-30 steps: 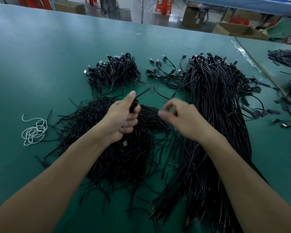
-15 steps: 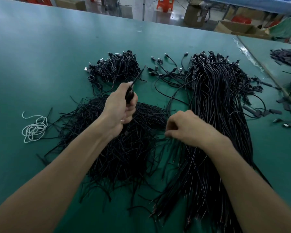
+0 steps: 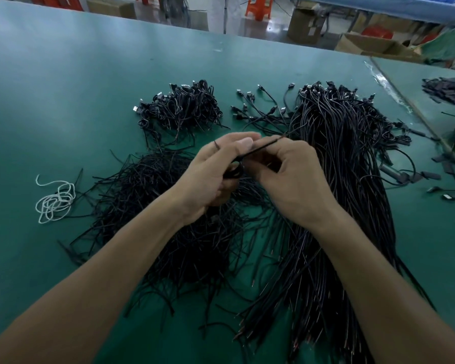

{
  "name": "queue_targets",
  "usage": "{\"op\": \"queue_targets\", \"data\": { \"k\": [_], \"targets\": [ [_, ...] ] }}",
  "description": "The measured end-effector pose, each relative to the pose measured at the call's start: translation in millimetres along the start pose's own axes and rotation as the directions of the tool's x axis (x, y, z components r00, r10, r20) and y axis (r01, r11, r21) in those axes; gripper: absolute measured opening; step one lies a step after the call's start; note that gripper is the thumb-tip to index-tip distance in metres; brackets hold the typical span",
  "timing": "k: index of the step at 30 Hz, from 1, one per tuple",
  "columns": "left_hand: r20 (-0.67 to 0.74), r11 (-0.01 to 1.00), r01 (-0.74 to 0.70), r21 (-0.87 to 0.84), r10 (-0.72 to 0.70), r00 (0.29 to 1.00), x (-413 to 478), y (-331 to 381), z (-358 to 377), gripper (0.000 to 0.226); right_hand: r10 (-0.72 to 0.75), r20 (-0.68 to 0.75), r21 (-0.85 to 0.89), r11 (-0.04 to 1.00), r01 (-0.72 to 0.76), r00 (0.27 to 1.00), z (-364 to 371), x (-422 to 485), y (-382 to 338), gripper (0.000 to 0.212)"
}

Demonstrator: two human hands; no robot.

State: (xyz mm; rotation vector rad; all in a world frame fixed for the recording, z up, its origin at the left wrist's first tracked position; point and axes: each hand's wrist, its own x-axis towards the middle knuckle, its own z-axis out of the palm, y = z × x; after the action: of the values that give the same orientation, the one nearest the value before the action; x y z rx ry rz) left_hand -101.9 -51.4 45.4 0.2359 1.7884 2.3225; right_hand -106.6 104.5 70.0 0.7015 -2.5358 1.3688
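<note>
Now we grip a coiled cable [image 3: 233, 173] in our left hand [image 3: 208, 177], fingers curled round it, above the far edge of the tie heap [image 3: 147, 198]. Our right hand [image 3: 297, 182] pinches one tie [image 3: 263, 147], its long axis slanting from the coil away and rightward; the wrapping likely falls to the right hand.

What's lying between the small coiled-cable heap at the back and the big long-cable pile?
Head view: a few loose black cables with plugs, spread on the green table.
</note>
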Motion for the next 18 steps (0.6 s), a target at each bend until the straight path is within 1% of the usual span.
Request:
{"op": "queue_targets", "data": {
  "k": [1, 4, 7, 10, 13, 15, 17, 18],
  "targets": [
    [-0.007, 1.0, -0.021, -0.007, 0.021, 1.0, -1, 0, 1, 0.031, -0.026, 0.012, -0.008, 1.0, 0.026, 1.0, -1, -1, -2, 0.017],
    [-0.065, 0.998, -0.065, -0.008, 0.065, 0.996, -3, -1, 2, 0.045, -0.035, 0.048, -0.006, 0.999, 0.035, 0.998, -3, -2, -6, 0.015],
    [-0.171, 0.992, -0.122, -0.007, 0.119, 0.978, -1, -4, 8, 0.052, -0.006, 0.011, -0.059, 0.998, 0.007, 1.0, -2, -4, -7, 0.013],
    [-0.27, 0.991, -0.132, -0.029, 0.119, 0.955, 1, -6, 11, 0.057, -0.039, -0.027, -0.149, 0.988, 0.035, 0.999, 3, -7, -10, 0.013],
    [-0.29, 0.993, -0.11, -0.033, 0.096, 0.952, 4, -7, 11, 0.06, -0.048, -0.094, -0.234, 0.972, 0.025, 0.994, 8, -7, -8, 0.007],
    [-0.319, 0.995, -0.093, -0.023, 0.081, 0.944, 6, -7, 12, 0.061, -0.043, -0.088, -0.307, 0.952, 0.014, 0.995, 13, -9, -9, 0.003],
    [-0.346, 0.997, -0.074, -0.02, 0.062, 0.936, 8, -6, 15, 0.062, -0.127, -0.032, -0.411, 0.906, 0.103, 0.991, 16, -13, -9, 0.005],
    [-0.356, 0.999, -0.05, -0.017, 0.041, 0.934, 10, -6, 15, 0.063, -0.191, 0.015, -0.487, 0.856, 0.174, 0.981, 18, -15, -9, 0.005]
  ]
}}
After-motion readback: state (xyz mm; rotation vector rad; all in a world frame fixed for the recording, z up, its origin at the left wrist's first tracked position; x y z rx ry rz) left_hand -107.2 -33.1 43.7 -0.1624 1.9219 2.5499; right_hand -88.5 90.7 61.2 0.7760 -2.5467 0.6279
